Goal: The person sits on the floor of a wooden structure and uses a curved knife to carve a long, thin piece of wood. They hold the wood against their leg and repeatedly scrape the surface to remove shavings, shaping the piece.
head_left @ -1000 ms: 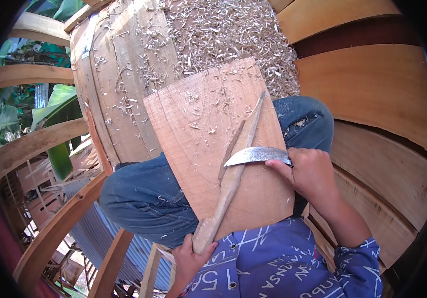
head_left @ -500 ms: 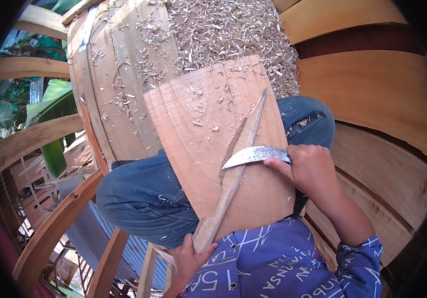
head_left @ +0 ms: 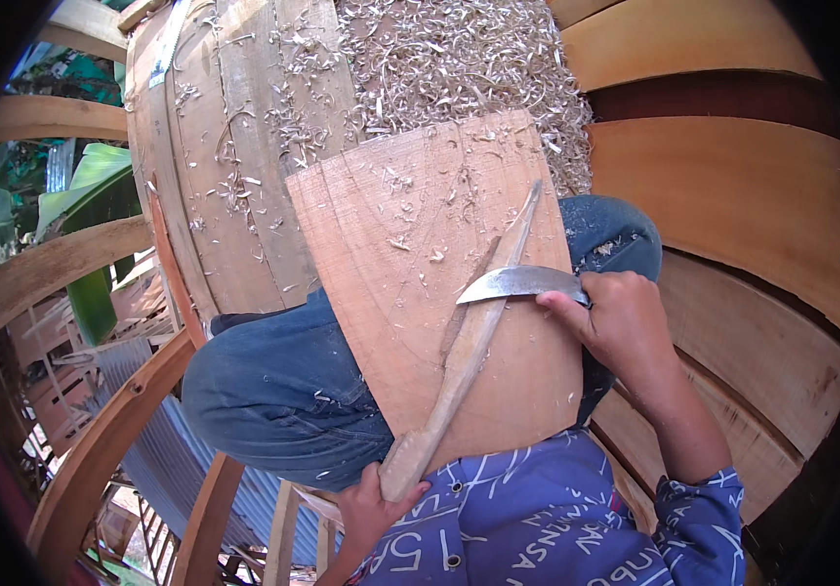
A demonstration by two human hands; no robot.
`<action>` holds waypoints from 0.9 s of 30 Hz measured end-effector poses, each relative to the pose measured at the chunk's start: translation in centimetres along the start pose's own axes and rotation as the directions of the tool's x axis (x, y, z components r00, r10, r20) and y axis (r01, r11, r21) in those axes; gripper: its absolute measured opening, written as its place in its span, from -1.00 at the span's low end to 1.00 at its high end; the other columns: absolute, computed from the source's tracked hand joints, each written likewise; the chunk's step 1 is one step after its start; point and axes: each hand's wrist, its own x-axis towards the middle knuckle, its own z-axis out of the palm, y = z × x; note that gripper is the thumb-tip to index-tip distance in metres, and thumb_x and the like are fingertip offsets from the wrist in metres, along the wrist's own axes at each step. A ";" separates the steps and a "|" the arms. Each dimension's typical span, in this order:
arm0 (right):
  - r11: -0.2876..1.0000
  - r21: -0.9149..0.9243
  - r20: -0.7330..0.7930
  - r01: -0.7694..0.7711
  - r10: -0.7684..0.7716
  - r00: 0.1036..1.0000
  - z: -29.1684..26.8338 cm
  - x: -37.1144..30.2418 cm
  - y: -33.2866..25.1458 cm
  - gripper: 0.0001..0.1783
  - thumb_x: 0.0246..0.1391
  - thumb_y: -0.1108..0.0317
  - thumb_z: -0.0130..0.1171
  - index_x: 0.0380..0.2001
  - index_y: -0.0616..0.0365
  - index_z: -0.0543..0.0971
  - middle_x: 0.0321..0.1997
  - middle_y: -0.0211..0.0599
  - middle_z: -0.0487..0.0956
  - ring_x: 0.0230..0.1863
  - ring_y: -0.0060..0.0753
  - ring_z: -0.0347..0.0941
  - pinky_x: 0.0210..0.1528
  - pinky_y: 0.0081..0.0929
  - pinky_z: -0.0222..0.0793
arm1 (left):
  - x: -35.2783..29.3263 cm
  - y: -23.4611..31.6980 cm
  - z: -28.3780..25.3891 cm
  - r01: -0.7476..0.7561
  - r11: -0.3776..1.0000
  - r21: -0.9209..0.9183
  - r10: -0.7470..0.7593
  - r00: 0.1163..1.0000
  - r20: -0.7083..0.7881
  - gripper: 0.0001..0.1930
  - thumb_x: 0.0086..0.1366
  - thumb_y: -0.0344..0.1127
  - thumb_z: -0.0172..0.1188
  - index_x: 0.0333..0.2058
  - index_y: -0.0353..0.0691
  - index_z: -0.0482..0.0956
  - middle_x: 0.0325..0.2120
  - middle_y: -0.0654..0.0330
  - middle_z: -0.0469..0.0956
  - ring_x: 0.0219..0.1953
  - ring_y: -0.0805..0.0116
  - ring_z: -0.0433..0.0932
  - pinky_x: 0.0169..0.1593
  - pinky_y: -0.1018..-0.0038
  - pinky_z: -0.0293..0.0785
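Across my lap lies a flat wooden board dotted with shavings. A long, tapering wooden stick slants over it, its pointed end toward the far right. The thick near end is gripped by my left hand, close to my shirt. My right hand is closed round the handle of a curved knife; the fingers hide the handle. The knife's blade points left and crosses the stick at its upper half. A darker strip beside the stick looks like its shadow.
Curled wood shavings lie thick on the plank floor ahead. A saw-like metal blade rests at the far left. Wooden slats form a wall at right. Curved rails stand at left, with corrugated sheet and leaves beyond.
The knife and my right hand have moved slightly up along the stick, toward its pointed end. My left hand keeps its hold on the thick end.
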 end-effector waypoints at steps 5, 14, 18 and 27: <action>0.998 -0.057 -0.044 0.019 -0.022 0.999 0.3 1.0 0.2 -0.24 -0.03 -0.34 0.12 -0.71 0.27 0.58 -0.69 0.01 0.51 -0.60 0.01 0.51 -0.53 -0.17 0.41 | 0.2 -0.1 0.0 -0.009 0.998 -0.058 0.008 1.000 -0.016 -0.38 -0.06 0.13 0.49 -0.40 -0.32 0.41 -0.60 -0.02 0.56 -0.49 0.16 0.66 -0.44 0.38 0.51; 0.968 0.048 -0.329 -0.244 0.246 0.911 -1.3 4.5 3.6 -0.19 0.08 -0.33 0.04 -0.68 0.36 0.56 -0.69 0.10 0.49 -0.61 0.14 0.47 -0.54 -0.15 0.37 | 0.2 0.2 0.2 -0.031 0.999 -0.035 0.028 0.997 -0.066 -0.39 -0.06 0.18 0.45 -0.44 -0.27 0.42 -0.67 0.02 0.52 -0.57 0.11 0.62 -0.52 0.35 0.48; 0.930 0.214 -0.244 -0.300 0.348 0.905 -5.0 4.9 6.1 -0.21 0.13 -0.27 0.02 -0.64 0.41 0.53 -0.72 0.16 0.42 -0.63 0.17 0.42 -0.53 -0.16 0.32 | 0.5 0.0 0.4 -0.123 0.992 -0.041 0.116 0.983 -0.146 -0.38 -0.06 0.24 0.42 -0.53 -0.26 0.41 -0.77 0.03 0.45 -0.68 0.05 0.56 -0.61 0.31 0.42; 0.903 0.420 -0.216 -0.091 0.197 0.956 -0.1 0.4 2.1 -0.41 0.07 -0.09 0.20 -0.57 0.35 0.58 -0.67 0.13 0.46 -0.58 0.12 0.46 -0.49 -0.20 0.33 | 0.4 0.1 -0.2 -0.102 0.941 -0.323 0.080 0.993 -0.082 -0.53 0.01 -0.01 0.43 -0.34 -0.33 0.55 -0.59 -0.05 0.58 -0.51 0.06 0.64 -0.42 0.32 0.50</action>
